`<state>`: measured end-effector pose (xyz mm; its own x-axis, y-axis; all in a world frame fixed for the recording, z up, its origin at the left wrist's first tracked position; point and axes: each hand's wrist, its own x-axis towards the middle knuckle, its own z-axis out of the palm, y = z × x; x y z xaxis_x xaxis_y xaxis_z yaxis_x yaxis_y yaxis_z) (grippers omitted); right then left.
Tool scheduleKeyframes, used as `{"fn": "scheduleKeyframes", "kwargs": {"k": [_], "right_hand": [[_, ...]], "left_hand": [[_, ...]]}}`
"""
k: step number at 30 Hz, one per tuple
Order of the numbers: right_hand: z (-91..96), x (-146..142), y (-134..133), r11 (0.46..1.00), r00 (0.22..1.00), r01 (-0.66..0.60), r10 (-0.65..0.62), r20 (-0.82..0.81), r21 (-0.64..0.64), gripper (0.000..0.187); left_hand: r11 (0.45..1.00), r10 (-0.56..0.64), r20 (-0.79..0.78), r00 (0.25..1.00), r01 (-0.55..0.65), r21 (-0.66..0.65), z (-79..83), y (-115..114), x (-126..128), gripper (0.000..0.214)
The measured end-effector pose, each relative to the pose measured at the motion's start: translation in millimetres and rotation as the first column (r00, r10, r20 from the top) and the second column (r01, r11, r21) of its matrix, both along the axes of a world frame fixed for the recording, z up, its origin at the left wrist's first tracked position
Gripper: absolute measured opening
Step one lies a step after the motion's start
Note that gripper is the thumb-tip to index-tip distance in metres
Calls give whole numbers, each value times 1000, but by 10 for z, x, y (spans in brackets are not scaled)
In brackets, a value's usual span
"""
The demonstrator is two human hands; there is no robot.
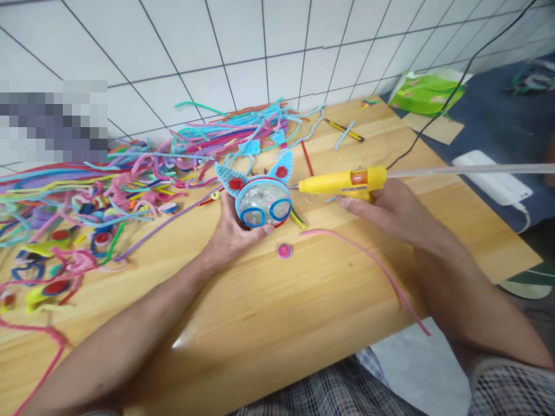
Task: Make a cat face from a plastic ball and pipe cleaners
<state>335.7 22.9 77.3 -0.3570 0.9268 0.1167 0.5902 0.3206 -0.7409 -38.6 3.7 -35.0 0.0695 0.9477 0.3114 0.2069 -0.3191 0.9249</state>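
My left hand [232, 231] is closed around a round, clear-fronted craft piece [263, 199] with light-blue pipe-cleaner ears, red ear centres and two blue rings on its face. In my right hand [385, 211] is a yellow glue gun [342, 180], a long clear glue stick [468, 169] sticking out of its back. The gun's nozzle points left, at the piece's right edge below the ear; whether it touches I cannot tell. Just below the piece, a small pink and purple coil [284, 251] lies on the wooden table [243, 323].
Heaped pipe cleaners [130, 185] in many colours cover the table's left and back. A yellow craft knife [344, 130] lies near the wall. One pink pipe cleaner [381, 266] curves below my right hand. A black cord [433, 118], white power strip [492, 176] and green bag [427, 92] are at right.
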Motion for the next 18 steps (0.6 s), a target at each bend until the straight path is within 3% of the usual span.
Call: {"fn": "scheduleKeyframes", "kwargs": {"k": [8,18], "right_hand": [[111,-145,0,1000,999,-15,16,49,-12,53],[46,-131,22,1000,1000,-23,23,20,-7,45]], "left_hand": [[999,2,49,999,1,-49,-100,95,-206,131],[998,8,78,997,-3,-60,-136,98,-215,134]]}}
